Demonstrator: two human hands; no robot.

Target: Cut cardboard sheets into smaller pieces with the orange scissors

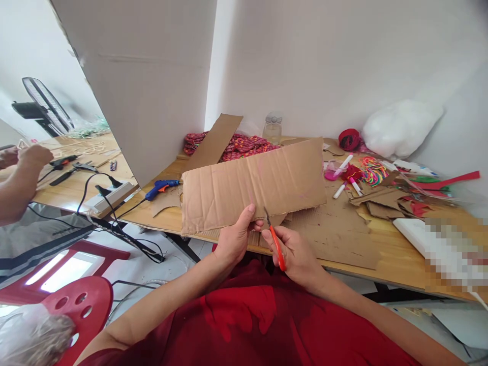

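Observation:
A wide piece of brown cardboard (pixel 229 188) is held up, tilted, above the table's front edge. My left hand (pixel 238 236) grips its lower edge, thumb on the near face and fingers behind. In my right hand (pixel 293 249) is a pair of scissors (pixel 277 246) with orange handles. The blades point up and meet the cardboard's lower edge just right of my left thumb. Faint pinkish lines show on the cardboard face. Beneath it, a flat cardboard sheet (pixel 339 239) lies on the table.
A blue glue gun (pixel 162 188) lies at left, near a power strip (pixel 110 198) with black cables. Cardboard scraps (pixel 385 201), markers (pixel 339 190) and colourful cords (pixel 373 170) are at right. A glass jar (pixel 272 129) stands behind. Another person's hand (pixel 36 155) works at far left.

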